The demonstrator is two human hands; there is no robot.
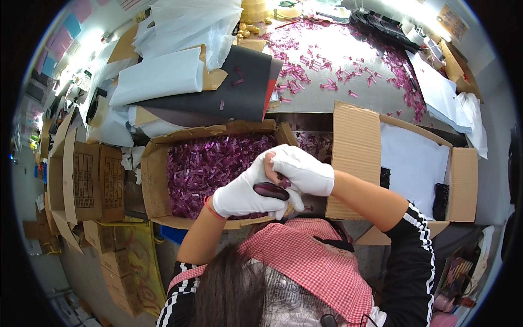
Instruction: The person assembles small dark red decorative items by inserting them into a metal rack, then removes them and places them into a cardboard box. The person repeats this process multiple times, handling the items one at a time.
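My left hand (239, 192), in a white glove with some bare fingertips, is closed around a glossy dark purple oval piece (271, 190). Against it presses my right hand (305, 170), gloved the same way, its fingers curled over the left thumb and fingers. A small bit of purple shows between the two hands, but what the right fingers hold is hidden. Both hands are above the right end of a cardboard box (158, 143) filled with small translucent purple plastic parts (201, 163).
A metal table (321, 97) at the back carries many scattered purple parts. On the right stands an open carton (357, 158) with a white sheet (408, 158) and black bundles inside. Black card (218, 87) and white wrapping lie at the back left; more cartons (81, 180) stand left.
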